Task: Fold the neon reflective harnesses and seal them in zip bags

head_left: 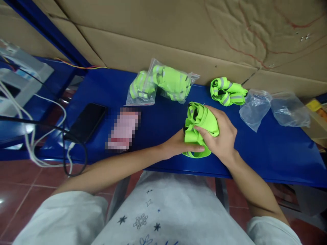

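A bunched neon-green strap item (200, 127) rests at the front of the blue table (268, 153). My left hand (178, 146) grips its lower left side with the thumb laid across it. Over its right side my right hand (221, 134) is closed, fingers pressing into the fabric. Another loose green strap bundle with grey reflective bands (227, 91) lies farther back to the right. Two clear bags filled with the same green items (163, 84) sit at the back centre.
Two empty clear plastic bags (274, 109) lie at the right. A black phone (87, 121) and a blurred pink item (124, 129) rest at the left, beside cables (51, 136). Cardboard sheets (178, 34) rise behind the table.
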{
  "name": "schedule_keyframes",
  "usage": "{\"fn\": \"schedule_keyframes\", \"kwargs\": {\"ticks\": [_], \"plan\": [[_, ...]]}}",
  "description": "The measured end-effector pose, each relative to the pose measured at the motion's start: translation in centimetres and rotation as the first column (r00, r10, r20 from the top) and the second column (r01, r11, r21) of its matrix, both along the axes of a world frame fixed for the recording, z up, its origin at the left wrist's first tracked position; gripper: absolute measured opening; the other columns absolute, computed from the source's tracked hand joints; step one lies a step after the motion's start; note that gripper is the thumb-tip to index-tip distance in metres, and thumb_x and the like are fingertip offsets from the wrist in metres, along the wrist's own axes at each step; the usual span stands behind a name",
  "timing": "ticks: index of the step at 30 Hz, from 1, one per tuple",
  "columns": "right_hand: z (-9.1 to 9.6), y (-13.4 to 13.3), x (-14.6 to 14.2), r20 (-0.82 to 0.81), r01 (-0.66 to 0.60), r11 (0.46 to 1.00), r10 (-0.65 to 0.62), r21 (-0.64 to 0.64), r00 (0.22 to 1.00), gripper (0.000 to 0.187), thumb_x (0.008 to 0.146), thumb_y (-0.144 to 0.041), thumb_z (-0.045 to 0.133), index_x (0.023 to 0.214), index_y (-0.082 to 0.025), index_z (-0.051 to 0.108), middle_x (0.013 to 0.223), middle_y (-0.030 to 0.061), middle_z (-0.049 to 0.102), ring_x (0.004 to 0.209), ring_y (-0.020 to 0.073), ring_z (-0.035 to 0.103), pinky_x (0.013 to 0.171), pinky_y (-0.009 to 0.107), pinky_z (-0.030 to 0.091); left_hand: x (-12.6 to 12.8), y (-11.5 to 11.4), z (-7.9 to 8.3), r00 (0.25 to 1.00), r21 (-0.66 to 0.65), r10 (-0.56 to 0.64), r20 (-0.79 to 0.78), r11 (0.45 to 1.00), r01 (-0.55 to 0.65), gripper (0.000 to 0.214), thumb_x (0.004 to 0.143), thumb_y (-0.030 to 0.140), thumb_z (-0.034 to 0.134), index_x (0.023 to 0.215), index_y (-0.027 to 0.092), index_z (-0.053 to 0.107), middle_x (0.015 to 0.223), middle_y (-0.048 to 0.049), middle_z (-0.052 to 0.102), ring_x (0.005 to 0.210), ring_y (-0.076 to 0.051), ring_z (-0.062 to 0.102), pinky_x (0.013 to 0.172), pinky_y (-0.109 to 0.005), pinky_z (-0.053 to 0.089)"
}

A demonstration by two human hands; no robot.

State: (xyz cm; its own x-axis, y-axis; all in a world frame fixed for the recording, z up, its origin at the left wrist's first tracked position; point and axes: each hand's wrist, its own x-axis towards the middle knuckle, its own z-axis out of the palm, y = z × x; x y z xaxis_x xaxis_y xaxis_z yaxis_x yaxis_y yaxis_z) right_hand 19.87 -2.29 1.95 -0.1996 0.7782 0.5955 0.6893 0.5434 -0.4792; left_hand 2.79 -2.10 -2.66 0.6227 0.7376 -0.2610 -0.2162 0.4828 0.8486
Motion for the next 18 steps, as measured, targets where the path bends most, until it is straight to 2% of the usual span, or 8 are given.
{"fn": "schedule_keyframes", "kwargs": {"ticks": [2,4,7,9,12,16,18], "plan": [[0.4,-0.4,0.0,-0.02,-0.002,0.997,0.0,-0.081,1.0,0.051,0.09,-0.051,0.074,0.134,-0.027,0.065,0.127,0.0086,0.074,0.112,0.0301,0.072,0.097,0.043,0.059,-0.1,0.0,-0.4,0.996,0.084,-0.003,-0.093,0.996,0.011,0.054,0.07,0.027,0.086,0.12,0.018,0.066,0.112,-0.0065,0.074,0.103,-0.02,0.069,0.093,-0.035,0.055],[0.8,-0.6,0.3,-0.076,-0.003,0.981,-0.012,-0.195,0.997,0.05,0.088,-0.053,0.076,0.13,-0.027,0.069,0.122,0.0067,0.076,0.099,0.0271,0.074,0.087,0.04,0.061,-0.5,0.4,-0.2,0.975,0.227,-0.02,-0.221,0.971,0.071,0.034,0.074,0.024,0.076,0.106,0.016,0.069,0.097,-0.0032,0.074,0.092,-0.018,0.068,0.083,-0.03,0.054],[1.4,-0.2,1.3,-0.248,-0.01,0.933,-0.085,-0.359,0.965,0.043,0.087,-0.056,0.076,0.118,-0.027,0.074,0.104,0.0036,0.078,0.084,0.0233,0.073,0.073,0.036,0.06,-1.6,1.1,1.1,0.902,0.402,-0.058,-0.428,0.881,0.248,0.013,0.075,0.018,0.065,0.088,0.016,0.068,0.08,0.0009,0.07,0.075,-0.014,0.063,0.069,-0.024,0.047],[1.5,0.4,2.1,-0.369,-0.045,0.904,-0.128,-0.426,0.921,0.039,0.087,-0.059,0.074,0.108,-0.027,0.077,0.093,0.0031,0.077,0.081,0.0239,0.072,0.069,0.037,0.059,-2.1,1.4,2.2,0.868,0.461,-0.009,-0.496,0.844,0.273,0.014,0.074,0.015,0.061,0.086,0.017,0.067,0.077,0.0022,0.068,0.072,-0.013,0.061,0.066,-0.023,0.044],[1.4,1.1,2.8,-0.507,-0.128,0.871,-0.152,-0.474,0.848,0.036,0.084,-0.061,0.076,0.1,-0.028,0.078,0.087,0.0031,0.076,0.081,0.026,0.072,0.069,0.039,0.059,-2.4,1.7,3.1,0.866,0.46,0.009,-0.499,0.85,0.256,0.022,0.073,0.013,0.056,0.091,0.017,0.067,0.078,0.0027,0.068,0.07,-0.012,0.059,0.065,-0.022,0.043],[1.1,2.0,3.2,-0.608,-0.211,0.813,-0.206,-0.542,0.767,0.042,0.083,-0.063,0.077,0.1,-0.025,0.077,0.091,0.0048,0.077,0.086,0.028,0.075,0.071,0.04,0.061,-2.7,2.4,2.7,0.856,0.457,0.038,-0.516,0.858,0.237,0.025,0.076,0.015,0.053,0.096,0.016,0.067,0.083,0.0006,0.067,0.074,-0.014,0.059,0.065,-0.023,0.043],[1.0,2.5,3.4,-0.616,-0.232,0.797,-0.209,-0.558,0.76,0.046,0.085,-0.065,0.074,0.102,-0.023,0.077,0.095,0.0062,0.077,0.09,0.0285,0.076,0.073,0.04,0.063,-3.0,2.9,2.4,0.835,0.474,0.072,-0.545,0.848,0.236,0.024,0.077,0.016,0.052,0.096,0.015,0.067,0.089,-0.0013,0.067,0.081,-0.016,0.062,0.07,-0.024,0.047]]}}
